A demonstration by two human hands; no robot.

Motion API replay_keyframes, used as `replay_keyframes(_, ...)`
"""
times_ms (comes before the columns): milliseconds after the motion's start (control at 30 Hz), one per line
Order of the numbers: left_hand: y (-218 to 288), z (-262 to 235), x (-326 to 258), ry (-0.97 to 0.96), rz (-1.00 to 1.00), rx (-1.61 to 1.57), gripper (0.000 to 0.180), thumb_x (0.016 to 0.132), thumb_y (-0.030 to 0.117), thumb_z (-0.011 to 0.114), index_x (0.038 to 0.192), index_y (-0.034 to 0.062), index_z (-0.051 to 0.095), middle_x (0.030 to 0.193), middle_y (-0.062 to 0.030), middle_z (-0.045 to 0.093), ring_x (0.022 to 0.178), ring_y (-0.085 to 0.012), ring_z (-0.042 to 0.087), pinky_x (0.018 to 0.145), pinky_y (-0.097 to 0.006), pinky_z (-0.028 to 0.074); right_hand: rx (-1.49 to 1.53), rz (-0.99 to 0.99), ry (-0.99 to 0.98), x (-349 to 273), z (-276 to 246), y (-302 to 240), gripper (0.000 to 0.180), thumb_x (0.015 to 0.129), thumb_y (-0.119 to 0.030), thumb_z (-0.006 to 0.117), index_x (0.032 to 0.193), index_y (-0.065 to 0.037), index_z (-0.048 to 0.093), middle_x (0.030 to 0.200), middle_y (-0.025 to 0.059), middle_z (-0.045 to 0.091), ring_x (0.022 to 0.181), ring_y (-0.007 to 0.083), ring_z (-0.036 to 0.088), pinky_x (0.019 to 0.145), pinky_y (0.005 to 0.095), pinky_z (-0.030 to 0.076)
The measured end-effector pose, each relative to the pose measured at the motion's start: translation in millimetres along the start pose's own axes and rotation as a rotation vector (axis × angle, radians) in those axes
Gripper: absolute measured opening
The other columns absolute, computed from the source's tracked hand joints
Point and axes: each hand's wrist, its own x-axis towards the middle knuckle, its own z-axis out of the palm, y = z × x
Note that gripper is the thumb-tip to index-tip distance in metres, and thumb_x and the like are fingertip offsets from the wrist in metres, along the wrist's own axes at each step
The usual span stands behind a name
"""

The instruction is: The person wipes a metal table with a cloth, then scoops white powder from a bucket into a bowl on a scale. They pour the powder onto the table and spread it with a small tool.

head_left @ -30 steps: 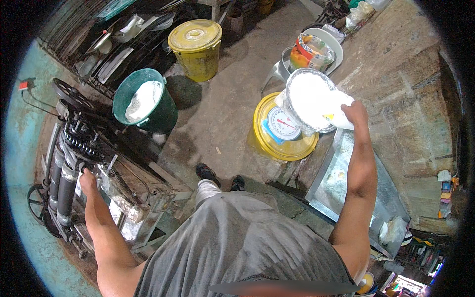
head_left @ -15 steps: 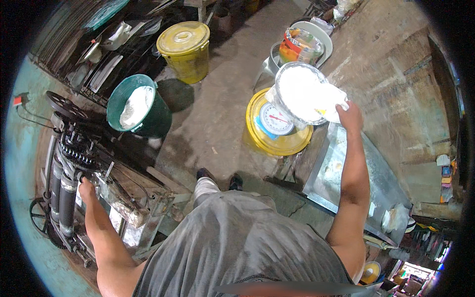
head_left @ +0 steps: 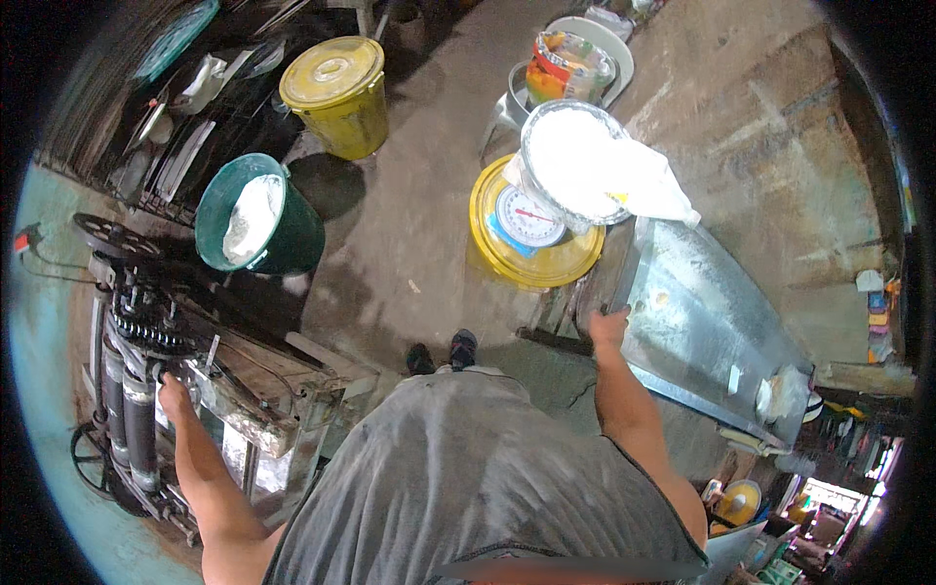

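Note:
At the left, my left hand [head_left: 174, 398] is closed around a small dark knob or handle on the roller machine [head_left: 138, 424], which has dark rollers and gears. My right hand [head_left: 609, 327] is beside the near-left edge of a metal tray [head_left: 697, 302]; its thumb and fingers look apart, with nothing seen between them. Beyond it, a round basin [head_left: 573, 161] heaped with white powder rests on a dial scale [head_left: 529, 216]. A white plastic bag [head_left: 655, 183] lies over the basin's right rim. Beneath the scale is a yellow lidded bucket [head_left: 485, 263].
A green bucket [head_left: 307, 229] with white powder stands on the left, near another yellow lidded bucket [head_left: 359, 122]. Past the basin sits a colourful printed bag [head_left: 565, 68] in a container. Wooden boards [head_left: 760, 127] lie to the right. A wooden frame [head_left: 331, 390] flanks the machine.
My right hand has let go of the white bag and drawn back toward me, to the tray's edge. The left hand stays on the machine. My view has shifted slightly.

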Motion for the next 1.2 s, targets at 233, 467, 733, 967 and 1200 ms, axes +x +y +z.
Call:
replay_keyframes(233, 11.8, -2.1, 4.5, 0.038, -0.029, 0.019, 0.075, 0.092, 0.057, 0.038, 0.107, -0.0104, 0.069, 0.111, -0.0336, 0.066, 0.111, -0.0479, 0.061, 0.097, -0.051, 0.045, -0.088, -0.069, 0.001, -10.0, -20.4, -11.7, 0.086, 0.083, -0.027, 0.067, 0.149, 0.002, 0.021, 0.128, 0.0324, 0.053, 0.11, 0.0489, 0.061, 0.096, 0.0531, 0.05)
replay_keyframes(467, 19.8, -15.0, -3.4, 0.014, -0.152, 0.159, 0.082, 0.091, 0.062, 0.041, 0.123, -0.0105, 0.063, 0.128, -0.0287, 0.062, 0.119, -0.0437, 0.06, 0.102, -0.049, 0.047, -0.125, 0.014, -0.069, -19.3, -39.2, -34.2, 0.071, 0.086, -0.021, 0.061, 0.146, -0.001, 0.027, 0.128, 0.0285, 0.054, 0.109, 0.047, 0.063, 0.093, 0.0538, 0.051)
replay_keyframes(733, 16.4, -7.6, 6.2, 0.04, -0.115, 0.19, 0.077, 0.095, 0.059, 0.038, 0.114, -0.0093, 0.068, 0.121, -0.0301, 0.065, 0.116, -0.0434, 0.061, 0.1, -0.05, 0.048, -0.163, 0.022, -0.018, -13.3, -29.5, -27.0, 0.08, 0.08, -0.023, 0.076, 0.141, 0.0, 0.029, 0.122, 0.0259, 0.059, 0.108, 0.0434, 0.064, 0.092, 0.0491, 0.054)
replay_keyframes(967, 12.9, -13.1, 13.4, 0.031, 0.002, 0.318, 0.072, 0.098, 0.056, 0.035, 0.115, -0.0052, 0.069, 0.121, -0.0289, 0.065, 0.116, -0.0431, 0.061, 0.1, -0.051, 0.047, -0.108, 0.028, -0.009, -16.6, -32.0, -28.9, 0.078, 0.081, -0.021, 0.072, 0.142, 0.0, 0.03, 0.122, 0.0261, 0.058, 0.106, 0.0431, 0.064, 0.092, 0.0493, 0.054)
replay_keyframes(1200, 35.3, -14.6, -9.9, -0.014, -0.06, 0.242, 0.074, 0.096, 0.057, 0.037, 0.123, -0.0065, 0.064, 0.127, -0.0281, 0.062, 0.121, -0.0425, 0.058, 0.103, -0.05, 0.046, -0.092, 0.057, -0.044, -19.6, -38.9, -32.3, 0.076, 0.082, -0.021, 0.064, 0.146, -0.002, 0.027, 0.128, 0.0292, 0.054, 0.107, 0.048, 0.063, 0.093, 0.054, 0.052)
